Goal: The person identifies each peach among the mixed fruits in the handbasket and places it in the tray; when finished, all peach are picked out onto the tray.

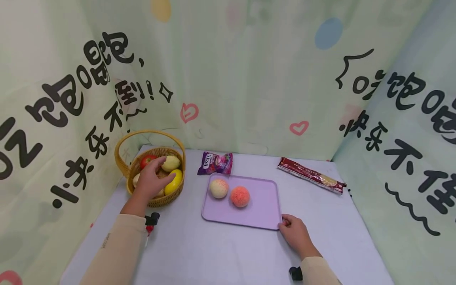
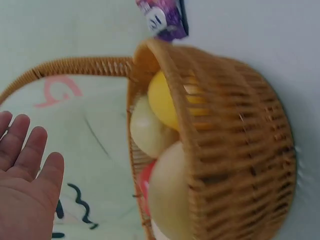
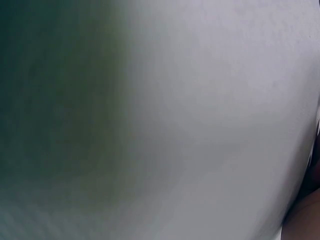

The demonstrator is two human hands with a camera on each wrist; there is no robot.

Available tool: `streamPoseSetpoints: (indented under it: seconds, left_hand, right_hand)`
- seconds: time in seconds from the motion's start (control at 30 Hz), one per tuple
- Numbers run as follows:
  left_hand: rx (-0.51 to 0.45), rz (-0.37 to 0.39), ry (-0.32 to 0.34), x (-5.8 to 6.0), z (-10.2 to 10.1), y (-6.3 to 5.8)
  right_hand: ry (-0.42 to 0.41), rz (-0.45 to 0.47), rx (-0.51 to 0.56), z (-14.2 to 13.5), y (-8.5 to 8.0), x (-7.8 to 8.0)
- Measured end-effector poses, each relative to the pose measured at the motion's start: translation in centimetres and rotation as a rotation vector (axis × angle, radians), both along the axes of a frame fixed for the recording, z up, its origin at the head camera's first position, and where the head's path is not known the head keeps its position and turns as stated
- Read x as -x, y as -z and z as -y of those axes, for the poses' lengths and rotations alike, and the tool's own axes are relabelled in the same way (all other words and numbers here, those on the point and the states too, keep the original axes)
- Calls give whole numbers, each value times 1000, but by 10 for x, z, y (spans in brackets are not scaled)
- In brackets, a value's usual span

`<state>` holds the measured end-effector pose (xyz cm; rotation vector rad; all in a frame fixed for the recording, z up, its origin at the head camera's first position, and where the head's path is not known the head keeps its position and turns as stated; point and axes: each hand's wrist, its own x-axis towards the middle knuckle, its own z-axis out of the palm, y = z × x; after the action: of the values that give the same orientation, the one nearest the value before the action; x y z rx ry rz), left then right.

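My left hand (image 1: pixel 152 181) hovers over a wicker basket (image 1: pixel 160 202) at the left, fingers spread and nothing held. Inside the basket lie a red tomato-like piece (image 1: pixel 147 160), a pale yellow oval fruit (image 1: pixel 171 163), a bright yellow lemon-like fruit (image 1: pixel 173 183) and other pale round pieces partly hidden. In the left wrist view the hand (image 2: pixel 27 175) is beside the basket's opening. A purple tray (image 1: pixel 261 206) carries a pale peach (image 1: pixel 219 188) and a pinkish-orange peach (image 1: pixel 240 196). With thumb and fingers my right hand (image 1: pixel 295 233) pinches the tray's near right corner.
A purple snack bag (image 1: pixel 215 163) lies behind the tray's far left corner. Farther right is a long dark-red packet (image 1: pixel 311 175). A small red item with a white stick (image 1: pixel 149 229) lies by the left sleeve. Printed curtains enclose the white table.
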<state>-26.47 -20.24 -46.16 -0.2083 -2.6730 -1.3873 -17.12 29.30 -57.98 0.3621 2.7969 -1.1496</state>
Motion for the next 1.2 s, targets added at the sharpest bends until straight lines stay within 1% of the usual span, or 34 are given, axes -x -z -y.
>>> streamPoseSetpoints:
  seconds: [0.17, 0.43, 0.57, 0.63, 0.77, 0.83, 0.9, 1.03, 1.2]
  left_hand:
    - [8, 38, -34, 2, 12, 8]
    - [29, 162, -87, 6, 31, 21]
    - [99, 210, -102, 10, 39, 26]
    - [131, 250, -108, 11, 42, 28]
    - [161, 304, -104, 12, 43, 34]
    - [170, 310, -96, 11, 44, 38]
    - [181, 298, -89, 11, 43, 41]
    - [197, 275, -82, 10, 41, 44]
    - [210, 300, -86, 11, 37, 46]
  right_hand:
    - [-10, -27, -6, 0, 2, -2]
    - [-19, -30, -1, -1, 2, -2]
    - [-20, -27, 7, -1, 1, -2]
    - [-19, -24, 8, -2, 1, -2]
    - [-16, -16, 12, -2, 2, -2]
    - [-15, -13, 12, -1, 2, -3]
    - [-15, -14, 10, -1, 3, -3]
    - [-11, -20, 5, 0, 1, -4]
    - [-6, -22, 7, 0, 0, -4]
